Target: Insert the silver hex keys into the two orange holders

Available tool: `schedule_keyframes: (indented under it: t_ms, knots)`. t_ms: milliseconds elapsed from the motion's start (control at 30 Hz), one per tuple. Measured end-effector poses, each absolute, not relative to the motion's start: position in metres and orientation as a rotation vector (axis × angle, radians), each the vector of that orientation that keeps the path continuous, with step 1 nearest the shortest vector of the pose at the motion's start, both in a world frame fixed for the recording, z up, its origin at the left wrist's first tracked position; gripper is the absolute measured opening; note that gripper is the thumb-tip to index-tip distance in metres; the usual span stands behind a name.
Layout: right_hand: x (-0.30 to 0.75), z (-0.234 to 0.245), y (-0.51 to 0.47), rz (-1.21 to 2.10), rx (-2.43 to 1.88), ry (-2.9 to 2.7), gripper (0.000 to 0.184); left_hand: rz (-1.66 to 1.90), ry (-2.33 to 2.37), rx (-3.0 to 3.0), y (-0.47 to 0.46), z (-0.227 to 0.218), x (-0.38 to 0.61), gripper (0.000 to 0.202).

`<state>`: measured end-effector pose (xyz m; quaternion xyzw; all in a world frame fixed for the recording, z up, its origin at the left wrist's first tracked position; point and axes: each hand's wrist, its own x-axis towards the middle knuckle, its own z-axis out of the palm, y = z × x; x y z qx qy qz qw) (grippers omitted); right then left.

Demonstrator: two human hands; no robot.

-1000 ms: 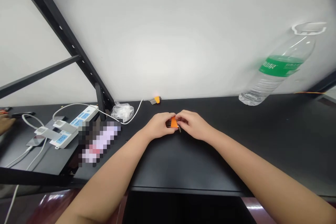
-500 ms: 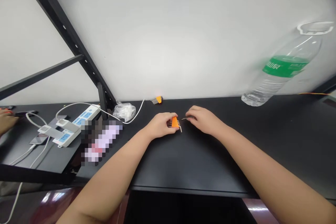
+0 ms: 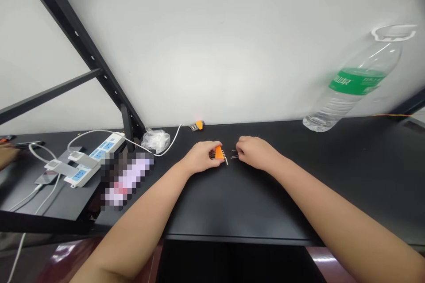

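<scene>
My left hand is closed round an orange hex key holder, thumb and fingers gripping its ends. Several metal keys sit in the holder, and one bent key end sticks out on its right side. A short gap to the right, my right hand is pinched low over the black table. Thin hex keys project leftward from under its fingertips; the rest of them is hidden by the hand. Farther back, by the wall, lies a second orange hex key set.
A large clear bottle with a green label stands at the back right. To the left are a crumpled plastic bag, a white cable, a power strip and a black metal frame. Another person's hand is at the far left.
My right hand's fingers have curled in tighter and lower; thin keys now show beside the fingertips where one dark key showed before. The left hand still holds the holder.
</scene>
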<state>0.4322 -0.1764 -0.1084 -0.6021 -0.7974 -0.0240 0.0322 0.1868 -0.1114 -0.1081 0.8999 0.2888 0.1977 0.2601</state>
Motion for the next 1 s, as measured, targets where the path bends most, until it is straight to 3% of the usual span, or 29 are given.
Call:
schedule_keyframes:
  t_ms: [500,600,700,833,1000]
  knots:
    - [0.441,-0.100,-0.191,0.163,-1.606,-2.468,0.009,0.533,0.784,2.442,-0.111,-0.106,0.186,0.043]
    - [0.445,-0.099,-0.196,0.324,-1.617,-2.474,0.001,0.536,0.797,2.440,-0.110,-0.106,0.185,0.045]
    - [0.443,-0.101,-0.202,0.497,-1.646,-2.499,0.006,0.530,0.790,2.439,-0.110,-0.107,0.184,0.047]
    - [0.429,-0.099,-0.206,0.348,-1.618,-2.519,0.018,0.545,0.773,2.431,-0.109,-0.109,0.186,0.048]
    - [0.420,-0.089,-0.201,0.311,-1.602,-2.304,0.013,0.563,0.747,2.402,-0.109,-0.111,0.186,0.048]
